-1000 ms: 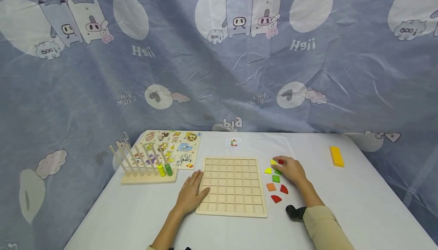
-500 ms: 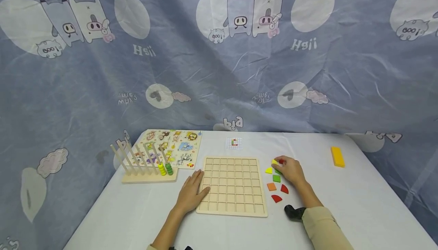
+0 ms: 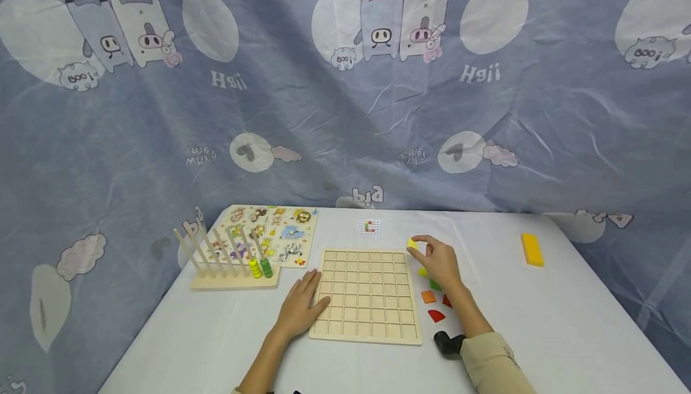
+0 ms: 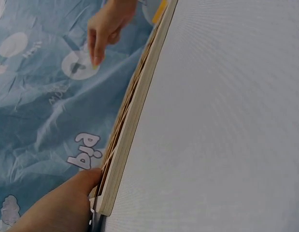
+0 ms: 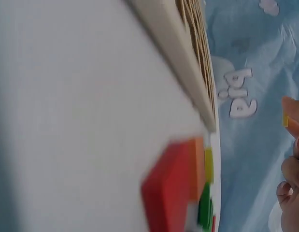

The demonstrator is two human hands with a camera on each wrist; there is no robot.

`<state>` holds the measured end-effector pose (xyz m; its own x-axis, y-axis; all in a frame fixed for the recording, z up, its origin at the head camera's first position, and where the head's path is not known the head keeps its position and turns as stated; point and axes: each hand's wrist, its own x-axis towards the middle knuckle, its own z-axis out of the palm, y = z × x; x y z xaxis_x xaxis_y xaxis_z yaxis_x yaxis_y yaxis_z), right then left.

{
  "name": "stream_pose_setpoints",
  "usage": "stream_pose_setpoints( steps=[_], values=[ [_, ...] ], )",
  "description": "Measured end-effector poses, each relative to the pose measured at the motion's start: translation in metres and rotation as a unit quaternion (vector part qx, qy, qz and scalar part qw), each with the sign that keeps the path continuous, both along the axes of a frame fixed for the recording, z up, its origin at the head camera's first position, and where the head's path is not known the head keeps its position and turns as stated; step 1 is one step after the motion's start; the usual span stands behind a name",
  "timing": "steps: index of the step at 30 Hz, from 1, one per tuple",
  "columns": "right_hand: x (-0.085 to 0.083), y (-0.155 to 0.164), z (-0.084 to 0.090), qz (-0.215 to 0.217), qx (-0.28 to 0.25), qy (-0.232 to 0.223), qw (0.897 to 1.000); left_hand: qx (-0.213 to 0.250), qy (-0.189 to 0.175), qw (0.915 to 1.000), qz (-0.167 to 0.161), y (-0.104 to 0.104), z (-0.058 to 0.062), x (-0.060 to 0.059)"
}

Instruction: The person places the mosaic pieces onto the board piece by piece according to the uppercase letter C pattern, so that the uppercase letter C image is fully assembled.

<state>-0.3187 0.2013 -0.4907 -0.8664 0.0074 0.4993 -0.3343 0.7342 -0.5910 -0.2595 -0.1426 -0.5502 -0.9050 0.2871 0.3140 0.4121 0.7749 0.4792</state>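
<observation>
My right hand pinches a small yellow tile between thumb and fingertips, just off the far right corner of a wooden grid board. The same yellow tile shows at the fingertips in the right wrist view, raised above the table. My left hand rests on the board's left edge, fingers stretched along it and thumb over the rim. Below my right hand lie loose pieces: a yellow one, a green one, an orange square and two red quarter-circles, the nearer red one fully visible.
Left of the board stands a wooden peg rack with yellow and green beads. Behind it lies an animal puzzle board. A small printed grid card is beyond the board; a yellow block lies far right.
My right hand has lifted the yellow tile from the loose pieces and moved left and away, toward the board's far right corner. My left hand has stayed in place.
</observation>
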Motion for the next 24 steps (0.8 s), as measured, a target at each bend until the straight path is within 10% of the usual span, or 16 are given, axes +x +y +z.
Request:
stream_pose_setpoints(
  steps=[24],
  values=[
    [-0.011, -0.067, -0.026, 0.073, -0.006, -0.143, 0.987, -0.002, -0.014, 0.9999, -0.006, -0.001, 0.001, -0.001]
  ],
)
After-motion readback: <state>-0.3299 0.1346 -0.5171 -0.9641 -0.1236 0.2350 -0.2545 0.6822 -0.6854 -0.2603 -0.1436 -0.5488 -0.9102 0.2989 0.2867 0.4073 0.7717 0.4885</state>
